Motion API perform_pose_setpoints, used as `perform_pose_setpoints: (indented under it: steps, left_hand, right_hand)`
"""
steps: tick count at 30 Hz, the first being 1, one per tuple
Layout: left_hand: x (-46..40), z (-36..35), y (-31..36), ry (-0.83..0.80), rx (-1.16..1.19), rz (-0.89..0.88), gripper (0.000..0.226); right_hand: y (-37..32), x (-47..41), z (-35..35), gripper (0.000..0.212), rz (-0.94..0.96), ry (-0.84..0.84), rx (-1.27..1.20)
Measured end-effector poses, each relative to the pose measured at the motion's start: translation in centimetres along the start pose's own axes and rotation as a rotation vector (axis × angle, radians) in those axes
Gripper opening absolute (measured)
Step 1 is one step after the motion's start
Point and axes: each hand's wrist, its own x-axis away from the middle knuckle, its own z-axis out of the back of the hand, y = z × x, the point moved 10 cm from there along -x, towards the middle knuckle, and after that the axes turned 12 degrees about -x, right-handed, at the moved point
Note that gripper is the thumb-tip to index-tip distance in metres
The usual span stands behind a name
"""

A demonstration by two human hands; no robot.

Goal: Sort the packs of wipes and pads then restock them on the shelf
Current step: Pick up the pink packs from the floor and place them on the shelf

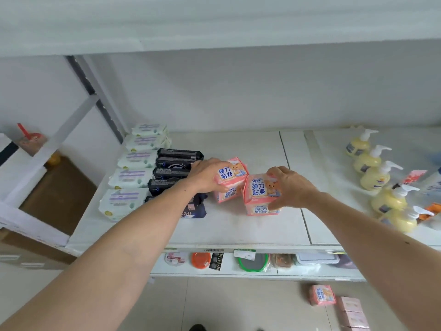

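Two stacks of pink pad packs stand on the white shelf (238, 225). My left hand (206, 175) grips the top pink pack (232, 173) of the left stack. My right hand (290, 187) grips the top pink pack (260, 187) of the right stack, which sits on another pink pack (261, 210). To the left lies a row of dark pad packs (177, 158), with a dark blue pack (194, 209) at the front. A row of white wipes packs (130, 176) runs along the shelf's left end.
Yellow pump bottles (374, 175) line the shelf's right side. A lower shelf holds small goods (253, 261). More pink packs (322, 295) lie on the floor at lower right. Cardboard boxes (59, 194) stand to the left of the shelf.
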Motion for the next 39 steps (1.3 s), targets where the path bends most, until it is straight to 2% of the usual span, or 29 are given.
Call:
perform_pose_setpoints:
  steps: [9,14,16,18,20,23,25,39]
  left_hand:
    - [-3.1,-2.7,-1.1,-0.123,-0.122,-0.145,0.075]
    - [-3.7,-3.7,-1.2,-0.214,-0.110,-0.214,0.079]
    - [-3.9,-3.0,-0.8,-0.184,-0.078,-0.248,0.075]
    - [-4.2,-1.8,-0.5,-0.117,0.064,-0.247,0.063]
    - [-4.4,-1.3,-0.3,-0.073,0.189,-0.238,0.049]
    - [-4.2,-2.0,0.1,-0.100,0.234,-0.250,0.038]
    - [-4.2,-2.6,0.3,-0.122,0.240,-0.273,0.035]
    - [-7.0,-2.4,-0.6,-0.217,0.246,-0.262,0.040]
  right_hand:
    - [0.3,-1.0,-2.5,0.094,-0.066,-0.008,-0.120]
    - [0.9,-0.7,-3.7,0.108,-0.090,-0.031,-0.194]
    - [1.2,-0.2,-3.4,0.116,-0.117,-0.006,-0.222]
    - [1.6,0.2,-3.1,0.119,-0.144,0.032,-0.248]
    - [2.1,0.6,-3.1,0.112,-0.168,0.039,-0.234]
    - [2.4,0.9,-3.2,0.094,-0.191,0.053,-0.224]
    - [2.1,0.8,-3.3,0.090,-0.193,0.067,-0.230]
    - [-3.0,-4.1,-5.3,0.086,-0.154,0.096,-0.144]
